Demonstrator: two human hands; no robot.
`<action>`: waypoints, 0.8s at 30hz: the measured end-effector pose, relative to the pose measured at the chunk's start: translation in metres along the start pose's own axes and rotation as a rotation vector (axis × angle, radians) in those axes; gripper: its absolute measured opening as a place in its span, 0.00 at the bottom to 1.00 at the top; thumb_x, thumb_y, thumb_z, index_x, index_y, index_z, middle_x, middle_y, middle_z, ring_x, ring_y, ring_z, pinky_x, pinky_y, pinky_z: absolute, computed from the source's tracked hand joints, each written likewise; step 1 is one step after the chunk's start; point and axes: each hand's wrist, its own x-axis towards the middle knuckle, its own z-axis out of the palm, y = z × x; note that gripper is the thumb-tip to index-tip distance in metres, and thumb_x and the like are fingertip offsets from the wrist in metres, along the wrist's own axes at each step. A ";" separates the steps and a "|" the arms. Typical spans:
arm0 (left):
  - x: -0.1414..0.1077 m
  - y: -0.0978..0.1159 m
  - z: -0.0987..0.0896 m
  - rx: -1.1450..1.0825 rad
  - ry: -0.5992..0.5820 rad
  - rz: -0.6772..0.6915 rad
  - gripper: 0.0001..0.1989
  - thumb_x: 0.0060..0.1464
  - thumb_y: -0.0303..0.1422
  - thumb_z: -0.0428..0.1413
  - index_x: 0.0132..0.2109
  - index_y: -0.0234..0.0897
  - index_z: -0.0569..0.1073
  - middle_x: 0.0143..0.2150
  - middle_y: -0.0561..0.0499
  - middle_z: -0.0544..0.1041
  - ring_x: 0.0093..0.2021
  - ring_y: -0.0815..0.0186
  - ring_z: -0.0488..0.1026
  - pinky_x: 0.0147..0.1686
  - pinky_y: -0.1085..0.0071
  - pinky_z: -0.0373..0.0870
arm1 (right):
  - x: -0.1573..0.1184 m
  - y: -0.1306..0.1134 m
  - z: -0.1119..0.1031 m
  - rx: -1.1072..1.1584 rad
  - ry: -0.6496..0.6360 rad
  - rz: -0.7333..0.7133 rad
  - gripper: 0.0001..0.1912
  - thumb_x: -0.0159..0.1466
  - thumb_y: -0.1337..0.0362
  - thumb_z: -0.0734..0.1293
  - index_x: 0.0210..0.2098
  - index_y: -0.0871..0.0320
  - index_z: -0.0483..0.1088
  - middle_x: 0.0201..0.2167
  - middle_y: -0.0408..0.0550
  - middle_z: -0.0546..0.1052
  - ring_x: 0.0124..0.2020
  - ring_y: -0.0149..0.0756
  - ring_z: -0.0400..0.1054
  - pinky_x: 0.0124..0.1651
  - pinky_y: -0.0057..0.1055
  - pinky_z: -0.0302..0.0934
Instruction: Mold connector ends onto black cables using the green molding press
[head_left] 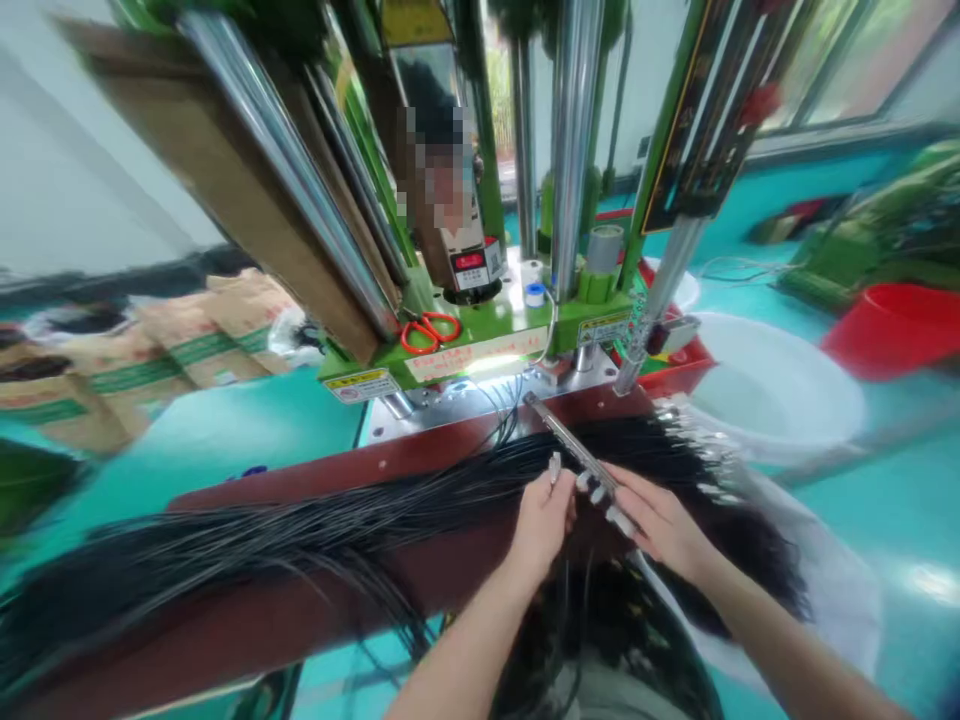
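Note:
My right hand (pixel 660 515) grips one end of a long, narrow metal bar (pixel 566 440), which slants away toward the press. Several small pale connector-like pieces (pixel 598 494) sit along the near side of the bar, by my right fingers. Close beside it, my left hand (pixel 541 515) is closed in a pinch around a small silvery connector-like piece (pixel 555 468). Thin black cables (pixel 315 515) lie in a thick bundle across the brown bench (pixel 420 575), beyond and left of my hands. Other cables hang down below my hands.
A green press (pixel 517 325) with steel columns stands ahead, orange-handled scissors (pixel 429 332) on its ledge. Silvery cable ends (pixel 705 455) fan out on the right. Farther right are a white tub (pixel 772 330) and a red bucket (pixel 892 325); paper sacks (pixel 202 330) stand left.

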 end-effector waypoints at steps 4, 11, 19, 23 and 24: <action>0.000 0.007 -0.006 -0.188 0.172 0.000 0.16 0.53 0.48 0.44 0.35 0.39 0.62 0.17 0.62 0.50 0.14 0.77 0.46 0.12 0.80 0.44 | -0.003 -0.007 -0.001 0.012 0.022 0.046 0.32 0.54 0.47 0.65 0.54 0.54 0.61 0.25 0.43 0.67 0.20 0.25 0.54 0.16 0.20 0.43; 0.002 0.002 -0.006 -0.143 -0.068 -0.116 0.16 0.50 0.45 0.51 0.26 0.37 0.59 0.14 0.63 0.52 0.13 0.80 0.44 0.11 0.81 0.40 | -0.009 -0.017 0.003 -0.008 -0.024 -0.009 0.30 0.58 0.52 0.64 0.56 0.59 0.59 0.22 0.43 0.68 0.14 0.21 0.49 0.13 0.21 0.39; 0.003 0.003 -0.010 -0.215 -0.104 -0.163 0.16 0.48 0.43 0.53 0.24 0.36 0.61 0.12 0.63 0.50 0.12 0.80 0.43 0.11 0.81 0.37 | -0.010 -0.018 0.001 -0.057 -0.048 -0.031 0.29 0.59 0.53 0.63 0.56 0.62 0.60 0.20 0.44 0.69 0.12 0.20 0.48 0.12 0.21 0.37; 0.003 0.003 -0.012 -0.248 -0.113 -0.168 0.17 0.48 0.44 0.53 0.24 0.36 0.60 0.12 0.64 0.49 0.11 0.80 0.43 0.11 0.81 0.38 | -0.009 -0.019 0.000 -0.078 -0.053 -0.015 0.31 0.58 0.52 0.63 0.56 0.62 0.60 0.20 0.44 0.70 0.12 0.20 0.49 0.12 0.20 0.38; 0.003 0.003 -0.012 -0.253 -0.115 -0.171 0.17 0.47 0.44 0.53 0.24 0.36 0.60 0.12 0.64 0.49 0.11 0.80 0.43 0.11 0.81 0.38 | -0.009 -0.019 0.000 -0.082 -0.061 -0.016 0.31 0.58 0.52 0.63 0.56 0.62 0.60 0.20 0.44 0.69 0.12 0.20 0.49 0.12 0.20 0.38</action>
